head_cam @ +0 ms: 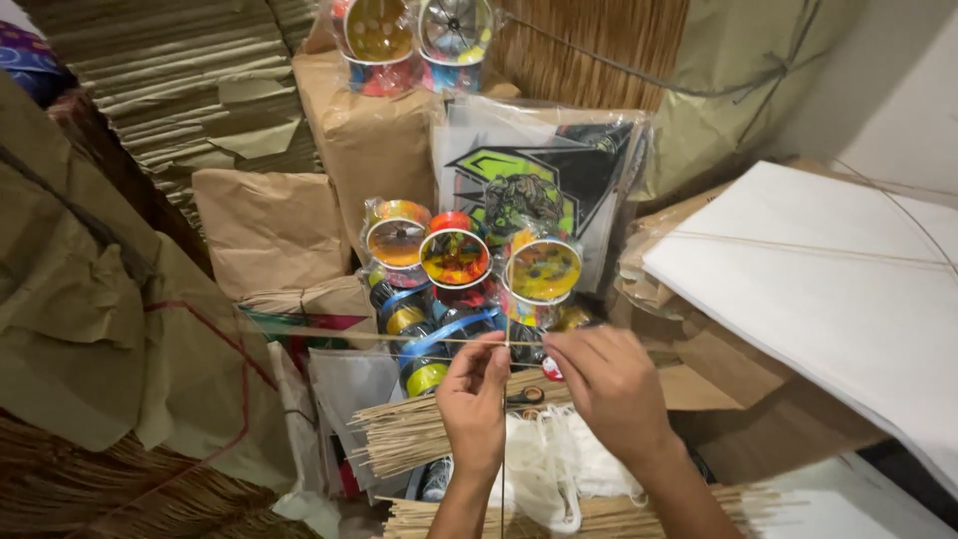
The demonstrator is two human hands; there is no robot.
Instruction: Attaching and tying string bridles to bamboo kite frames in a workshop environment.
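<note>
Brown paper parcels [269, 225] and stacks of folded paper [180, 90] crowd the background of the head view, with sheaves of thin straw-coloured sticks at 12 o'clock and again at 7 o'clock. At the centre of the picture sits a bagged cluster of kite-string spools [459, 279] with bright round end plates in orange, red and yellow; a second pair of spools [414, 40] rests on a parcel at 12 o'clock. Behind the cluster leans a clear packet holding a printed kite [539, 185] in green, black and white. At 3 o'clock lies a white paper kite [828, 289] with a thin stick running across it. Low in the frame, both hands meet over a crossing of two thin sticks [507, 342], one running level toward 9 o'clock, the other dropping toward 6 o'clock. The left hand [473, 404] has its fingers pinched shut on the level stick just beside the crossing. The right hand [611, 389] has its fingers curled and closed at the same crossing; which stick they grip I cannot tell. Below the hands lie a bundle of bamboo sticks [409, 434], a heap of white string [544, 469] and small scissors [526, 396], with another row of sticks at 6 o'clock.
</note>
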